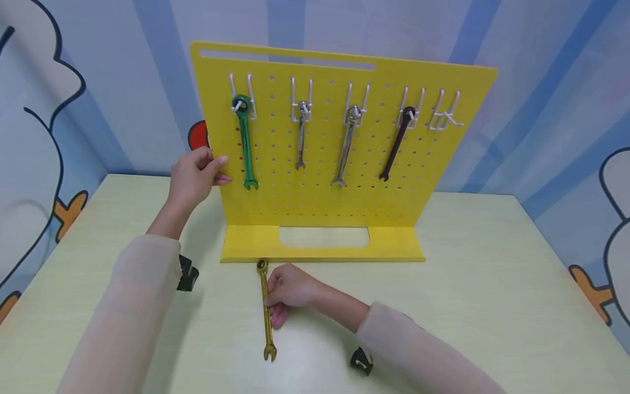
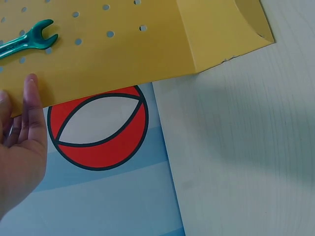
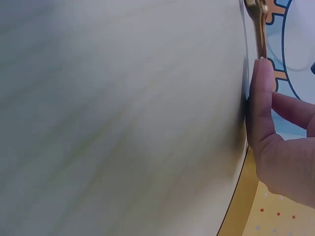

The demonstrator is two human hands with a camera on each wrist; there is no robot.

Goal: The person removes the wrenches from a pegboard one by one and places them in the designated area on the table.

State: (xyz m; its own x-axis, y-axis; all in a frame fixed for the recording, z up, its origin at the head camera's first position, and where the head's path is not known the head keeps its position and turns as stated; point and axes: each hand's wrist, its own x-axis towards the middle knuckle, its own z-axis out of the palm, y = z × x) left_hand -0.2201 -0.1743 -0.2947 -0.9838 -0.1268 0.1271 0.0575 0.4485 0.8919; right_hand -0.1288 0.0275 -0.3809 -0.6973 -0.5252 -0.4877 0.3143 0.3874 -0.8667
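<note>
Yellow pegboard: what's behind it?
Around the pegboard, the striped wall shows behind, with part of a printed red ball near the left hand. Whatever sits directly behind the pegboard is covered, so I can't tell.

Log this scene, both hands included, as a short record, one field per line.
Left grip: holds the left edge of the yellow perforated pegboard
Right grip: pinches the gold-coloured metal wrench in front of the pegboard's base
Hung, left to right: green metal wrench; small silver metal wrench; larger silver metal wrench; dark metal wrench
Holding nothing: far-right white wire hook
Surface: pale wood-grain table
</note>
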